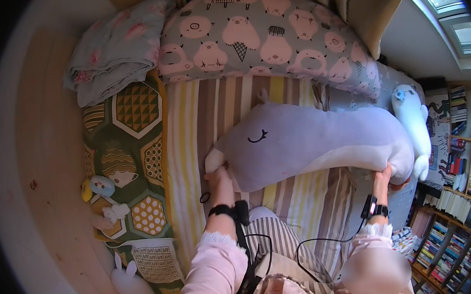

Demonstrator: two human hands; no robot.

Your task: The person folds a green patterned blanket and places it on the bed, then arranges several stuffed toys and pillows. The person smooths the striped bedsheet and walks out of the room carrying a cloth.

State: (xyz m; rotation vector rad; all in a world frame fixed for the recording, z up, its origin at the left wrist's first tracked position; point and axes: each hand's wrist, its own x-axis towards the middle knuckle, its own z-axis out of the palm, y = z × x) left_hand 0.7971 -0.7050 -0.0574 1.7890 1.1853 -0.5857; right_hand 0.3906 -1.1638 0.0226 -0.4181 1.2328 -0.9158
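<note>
A long grey-lilac plush toy (297, 137) with a white underside and a stitched closed eye lies across the striped bedding (185, 151). At its left end my left hand (220, 174) grips the lower edge beside a white part; its fingers are partly hidden by the plush. My right hand (384, 172) holds the underside near the right end, its fingertips tucked behind the fabric. Beyond the toy rests a large pillow (243, 41) with a pink animal print. Straps and devices with black cables are on both my wrists.
A folded floral quilt (117, 44) is at the upper left. Small plush toys (102, 186) lie on the green patterned cloth (130, 101), with a white plush rabbit (132, 282) below. On the right are a white plush toy (412, 127) and bookshelves (469, 177).
</note>
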